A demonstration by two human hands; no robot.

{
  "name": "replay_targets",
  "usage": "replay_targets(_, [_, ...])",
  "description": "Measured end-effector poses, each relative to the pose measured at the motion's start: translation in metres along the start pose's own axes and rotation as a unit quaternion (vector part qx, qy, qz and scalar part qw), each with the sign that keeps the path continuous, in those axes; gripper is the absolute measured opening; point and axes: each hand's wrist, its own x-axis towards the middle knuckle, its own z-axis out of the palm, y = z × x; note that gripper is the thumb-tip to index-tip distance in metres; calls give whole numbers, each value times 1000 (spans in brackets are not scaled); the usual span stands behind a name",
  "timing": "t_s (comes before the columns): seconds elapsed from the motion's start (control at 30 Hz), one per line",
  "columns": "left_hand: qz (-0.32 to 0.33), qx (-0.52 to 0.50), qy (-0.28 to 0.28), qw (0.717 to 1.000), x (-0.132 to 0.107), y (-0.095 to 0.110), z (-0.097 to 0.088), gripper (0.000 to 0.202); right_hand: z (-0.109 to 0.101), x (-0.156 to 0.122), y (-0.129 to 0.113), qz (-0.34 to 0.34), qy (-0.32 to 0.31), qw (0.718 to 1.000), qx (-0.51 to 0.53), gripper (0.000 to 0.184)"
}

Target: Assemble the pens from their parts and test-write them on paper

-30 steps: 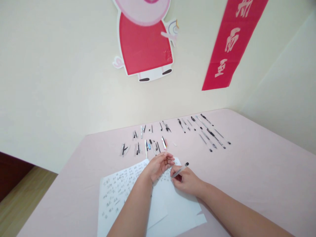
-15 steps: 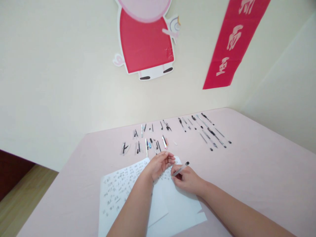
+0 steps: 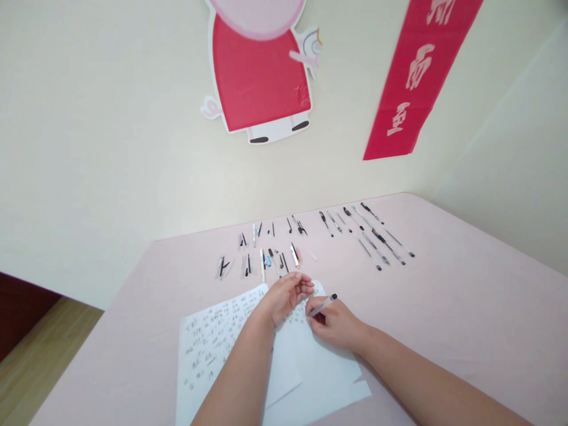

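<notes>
Right hand (image 3: 333, 322) grips a pen (image 3: 323, 303) above a written sheet (image 3: 328, 381)

The right hand is closed around the pen in a writing hold. The pen slants, its black end up and to the right; its point is too small to make out, so contact with the paper cannot be told. Handwriting marks the far part of this sheet, which lies toward the near edge of the pink worktop (image 3: 465, 319).

The left hand (image 3: 287, 294) is open and holds nothing. It rests on its side at the papers, fingers loosely curved and palm turned toward the right hand, the two hands apart.

A second sheet (image 3: 202, 337), covered in handwritten rows, lies to the left, partly hidden by the left forearm. Beyond the left hand, slim pen parts (image 3: 249, 264) lie in small groups in two rows, the farther one close to the far edge. A little blue piece (image 3: 268, 261) sits in the nearer row. Toward the far right corner, long pens (image 3: 380, 238) lie slantwise side by side.

On the wall (image 3: 110, 118) behind are a cartoon cutout (image 3: 261, 77) in red and a red banner (image 3: 417, 77) with pale characters.
</notes>
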Motion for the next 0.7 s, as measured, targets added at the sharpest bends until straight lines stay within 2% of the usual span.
replay_targets(0.7, [-3,5,2,1000,0,0,0,18,-1,1,-2,9,1,1000,-3,13])
